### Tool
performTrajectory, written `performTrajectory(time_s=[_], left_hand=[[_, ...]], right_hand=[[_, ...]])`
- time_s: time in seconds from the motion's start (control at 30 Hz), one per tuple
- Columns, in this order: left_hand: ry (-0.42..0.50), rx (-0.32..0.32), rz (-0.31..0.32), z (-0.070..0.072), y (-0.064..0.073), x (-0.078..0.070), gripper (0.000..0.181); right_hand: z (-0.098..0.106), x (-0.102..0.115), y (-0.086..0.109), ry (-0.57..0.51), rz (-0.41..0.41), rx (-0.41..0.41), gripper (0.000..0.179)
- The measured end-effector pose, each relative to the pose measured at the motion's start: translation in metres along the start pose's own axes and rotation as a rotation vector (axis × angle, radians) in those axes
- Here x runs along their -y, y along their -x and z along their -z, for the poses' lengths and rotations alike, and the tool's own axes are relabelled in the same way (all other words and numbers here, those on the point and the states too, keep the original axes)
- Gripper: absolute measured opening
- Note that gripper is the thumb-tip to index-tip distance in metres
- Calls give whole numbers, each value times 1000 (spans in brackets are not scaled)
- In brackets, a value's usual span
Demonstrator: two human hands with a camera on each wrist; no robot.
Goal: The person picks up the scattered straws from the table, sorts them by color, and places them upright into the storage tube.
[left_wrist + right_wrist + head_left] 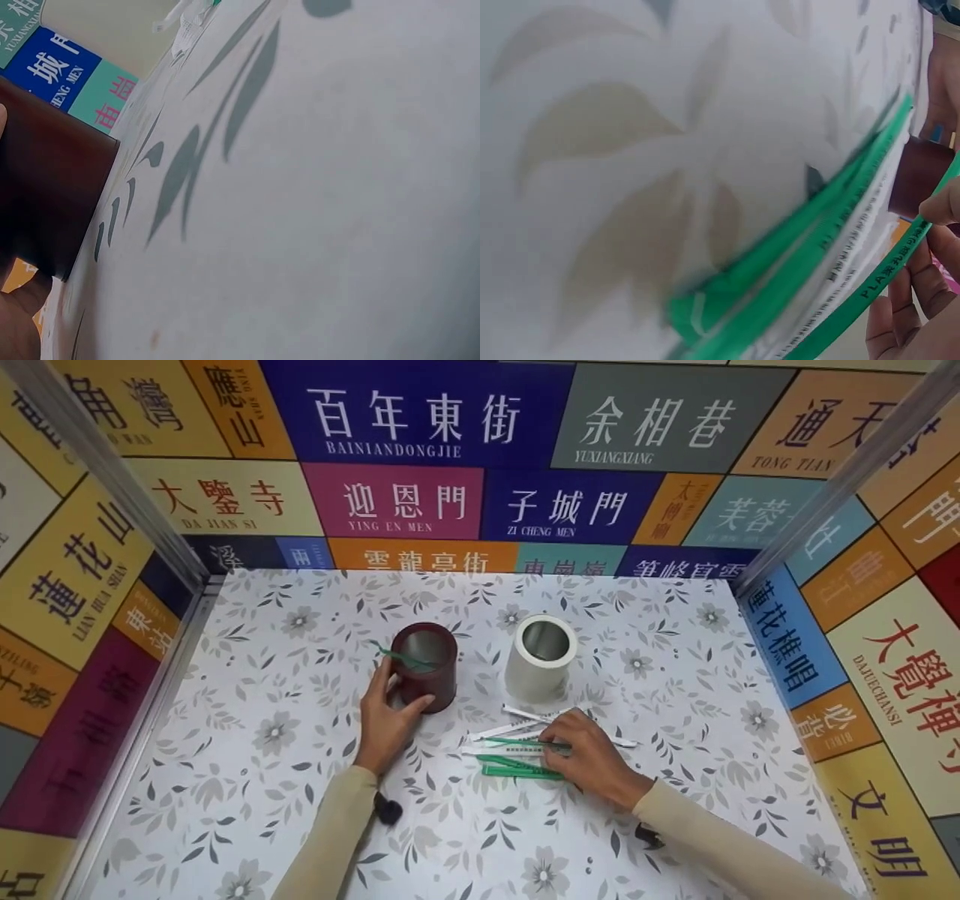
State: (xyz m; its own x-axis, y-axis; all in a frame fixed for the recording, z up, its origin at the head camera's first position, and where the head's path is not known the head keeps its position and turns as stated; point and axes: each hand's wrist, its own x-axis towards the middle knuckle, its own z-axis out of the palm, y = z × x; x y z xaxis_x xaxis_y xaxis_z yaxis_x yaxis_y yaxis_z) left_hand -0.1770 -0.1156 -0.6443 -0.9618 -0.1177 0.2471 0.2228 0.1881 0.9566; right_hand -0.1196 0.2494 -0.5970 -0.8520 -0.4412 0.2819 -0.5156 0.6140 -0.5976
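Note:
My left hand (385, 729) holds the dark red cup (437, 682) around its near left side, thumb in front. In the left wrist view that cup (49, 176) stands at the left edge, with only parts of the fingers showing. A green wrapped straw (395, 654) leans in the cup, its end poking out over the left rim. My right hand (592, 751) is over a loose pile of straws. Between its thumb and fingers it pinches a green wrapped straw (889, 274) with printed lettering, lifted a little off the others.
Under the right hand lie several white wrapped straws (495, 730) and green wrapped straws (517, 771). Behind them an open white cup (536, 679) stands upright, right of the red one. Panels with printed signs (390, 502) enclose the flower-patterned tabletop (225, 780) at the back and sides.

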Motion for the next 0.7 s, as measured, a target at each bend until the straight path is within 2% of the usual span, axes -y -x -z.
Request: performTrajectory(time_s=[0.27, 0.47, 0.7], left_hand=[[10, -1, 0, 1, 0, 0, 106], [18, -2, -7, 1, 0, -1, 104], [4, 14, 19, 1, 1, -2, 107]], right_hand=[[5, 15, -16, -33, 46, -20, 13], [7, 28, -32, -67, 47, -6, 14], [9, 45, -54, -205, 4, 9, 11]])
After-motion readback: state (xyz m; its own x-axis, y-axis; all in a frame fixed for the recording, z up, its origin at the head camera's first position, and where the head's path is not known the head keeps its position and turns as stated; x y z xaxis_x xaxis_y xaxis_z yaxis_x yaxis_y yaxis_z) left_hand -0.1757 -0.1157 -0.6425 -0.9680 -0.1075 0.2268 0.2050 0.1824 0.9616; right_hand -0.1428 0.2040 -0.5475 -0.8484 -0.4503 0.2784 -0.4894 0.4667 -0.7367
